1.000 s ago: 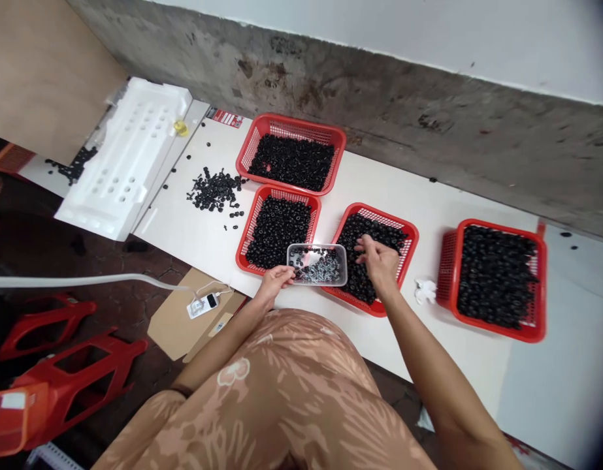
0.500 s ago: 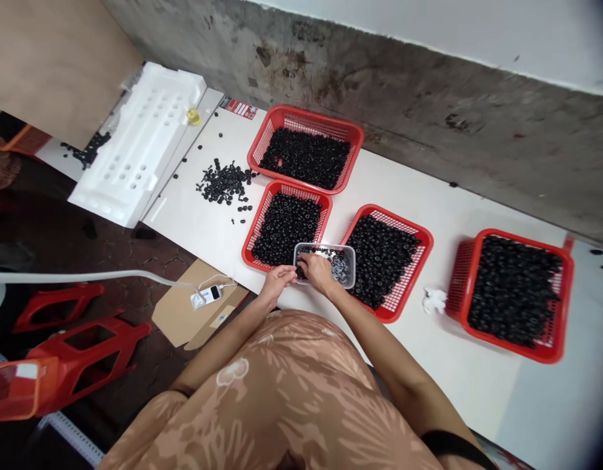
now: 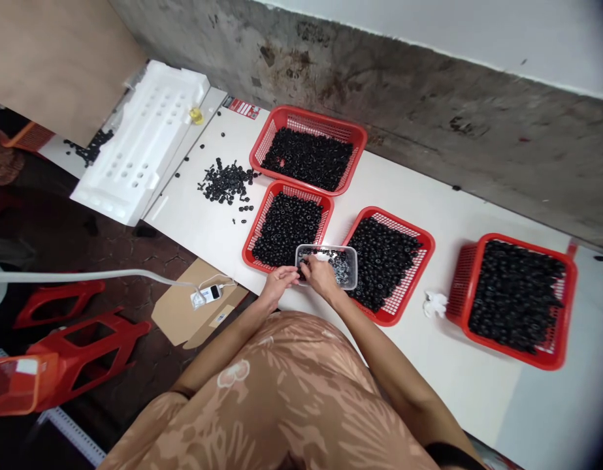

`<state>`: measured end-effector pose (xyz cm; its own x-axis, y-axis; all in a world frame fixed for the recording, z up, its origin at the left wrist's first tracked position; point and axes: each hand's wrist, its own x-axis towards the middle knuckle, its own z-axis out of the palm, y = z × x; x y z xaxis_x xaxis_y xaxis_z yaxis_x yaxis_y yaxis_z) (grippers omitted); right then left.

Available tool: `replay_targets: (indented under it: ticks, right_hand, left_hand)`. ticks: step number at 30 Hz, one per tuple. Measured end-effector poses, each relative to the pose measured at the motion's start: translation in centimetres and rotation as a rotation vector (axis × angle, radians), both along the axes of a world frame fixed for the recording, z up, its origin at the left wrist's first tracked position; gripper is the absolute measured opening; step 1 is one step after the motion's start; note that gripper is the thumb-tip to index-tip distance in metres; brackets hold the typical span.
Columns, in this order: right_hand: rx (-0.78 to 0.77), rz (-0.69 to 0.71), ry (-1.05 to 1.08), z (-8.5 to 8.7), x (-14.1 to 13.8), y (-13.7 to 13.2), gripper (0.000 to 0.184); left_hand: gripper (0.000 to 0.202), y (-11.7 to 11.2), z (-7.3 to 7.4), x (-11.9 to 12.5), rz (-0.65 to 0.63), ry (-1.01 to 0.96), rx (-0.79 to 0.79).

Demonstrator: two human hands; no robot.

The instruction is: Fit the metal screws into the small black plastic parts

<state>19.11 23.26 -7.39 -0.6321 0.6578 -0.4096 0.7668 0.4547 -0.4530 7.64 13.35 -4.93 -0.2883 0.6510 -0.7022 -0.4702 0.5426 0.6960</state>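
My left hand is closed in a pinch at the near left corner of a clear plastic container. A small dark piece shows at its fingertips, too small to name. My right hand reaches over the container's near rim, fingers bent together inside it; whatever they hold is hidden. Small black pieces and shiny clear or metallic bits lie in the container. It sits between two red baskets, one on the left and one on the right, both filled with small black ring-like parts.
Another red basket of black parts stands near the wall, and a fuller one at the right. Loose black parts lie on the white table. White foam is at left; red stools stand below.
The view has shifted slightly. Both hands stay by the clear container, close together, with only slight finger movement.
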Motion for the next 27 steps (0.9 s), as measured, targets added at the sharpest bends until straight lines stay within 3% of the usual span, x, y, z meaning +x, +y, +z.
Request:
replay_targets:
  ticks: [4, 9, 12, 15, 17, 21, 27]
  right_hand:
    - [-0.163, -0.139, 0.436, 1.2, 2.3, -2.7, 0.033]
    - [-0.235, -0.197, 0.561, 1.3, 4.3, -4.2, 0.035]
    - [-0.134, -0.212, 0.464, 1.0, 5.1, -2.2, 0.030]
    - [0.068, -0.257, 0.176, 0.6, 5.1, 0.6, 0.029]
    - [0.131, -0.202, 0.016, 0.2, 4.7, 2.2, 0.030]
    - [0.138, -0.039, -0.165, -0.7, 3.3, 3.5, 0.031]
    - [0.107, 0.066, -0.183, -1.0, 2.3, 3.8, 0.030]
  left_hand:
    - [0.043, -0.1, 0.4, 0.2, 0.000, -0.121, 0.028]
    - [0.043, -0.2, 0.7, 0.4, -0.062, -0.160, 0.048]
    - [0.043, -0.2, 0.7, 0.2, -0.063, -0.149, 0.027]
    - [0.041, -0.3, 0.6, 0.1, -0.070, -0.105, 0.025]
    - [0.039, -0.3, 0.4, 0.1, -0.090, -0.069, 0.042]
    - [0.034, -0.2, 0.0, 0.2, -0.146, -0.032, 0.072]
    - [0.033, -0.2, -0.4, 0.6, -0.141, -0.012, 0.078]
